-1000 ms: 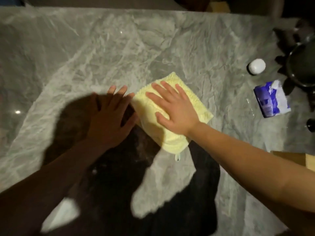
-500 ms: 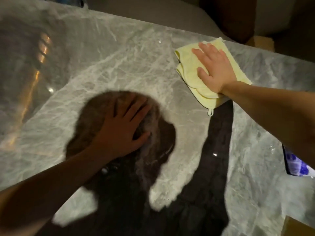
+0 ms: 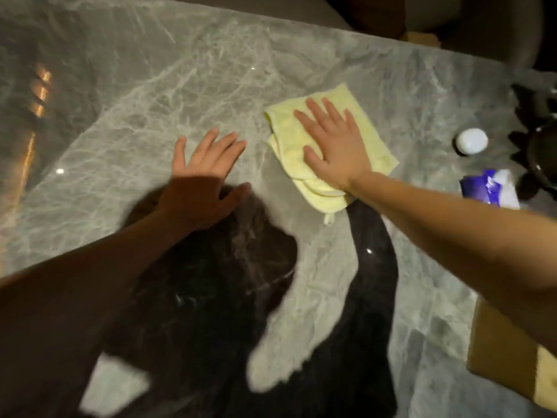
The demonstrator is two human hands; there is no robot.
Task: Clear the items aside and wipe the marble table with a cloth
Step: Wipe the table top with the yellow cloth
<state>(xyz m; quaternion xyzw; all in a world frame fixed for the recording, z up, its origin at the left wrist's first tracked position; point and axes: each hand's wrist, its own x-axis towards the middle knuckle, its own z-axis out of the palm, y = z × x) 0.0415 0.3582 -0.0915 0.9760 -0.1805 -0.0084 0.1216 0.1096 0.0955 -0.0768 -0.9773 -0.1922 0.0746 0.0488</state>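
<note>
Worktop (image 3: 187,73): grey veined marble, glossy, filling nearly the whole view; the person's shadow lies dark across the near middle. Cleared items sit at its right side.

Dark object (image 3: 542,158): black, at the far right edge, mostly out of view; kind cannot be told.

Cardboard box (image 3: 500,351): brown, corner only, lower right, under the right forearm.

Cloth (image 3: 370,146): pale yellow, folded in several layers, lying flat on the worktop right of centre; a small loop tag hangs off its near corner.

Right hand (image 3: 334,146): palm down on the cloth, fingers (image 3: 319,111) spread and straight, pressing, not gripping. The cloth lies wholly beneath the palm and fingers and shows beyond them on all sides; the fingertips stop short of its far edge.

Left hand (image 3: 205,176): flat on bare marble just left of the cloth, not touching it, fingers splayed and loose, holding nothing; it looks like a brace.

Blue-and-white packet (image 3: 491,188): crumpled, on the worktop right of the cloth, near the dark object.

White round cap or lid (image 3: 471,141): small, beyond the packet, apart from the cloth.

Risks, as judged: the cloth is held by pressure alone, so a fast stroke could let the layers slide, bunch or unfold under the palm. A wide sweep rightward could knock the white piece and the packet. The braced left hand may leave prints on wiped marble.
</note>
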